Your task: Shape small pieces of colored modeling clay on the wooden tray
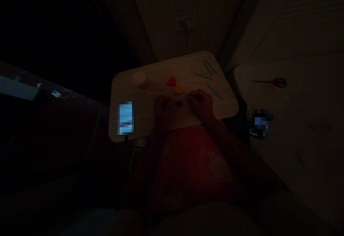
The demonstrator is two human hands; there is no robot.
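The scene is very dark. My left hand (162,108) rests low over the wooden table (123,85), its fingers curled in; a dark patch shows by the fingertips, but what they hold is unclear. To its right, my right hand (201,101) has fingers bent and pressed together, and anything in them is hidden. Between the hands lies a small dark block-like piece (178,103). A green piece (156,100) peeks out beside my left hand. Just beyond the hands sit an orange lump (179,89) and a red lump (171,81), touching or nearly so.
Several thin blue-green strips (208,67) lie at the table's far right. A round lidded tub (139,79) stands back left, and a lit phone (126,118) with a cable is front left. Scissors (276,82) lie on a pale surface at right, near another device (260,124).
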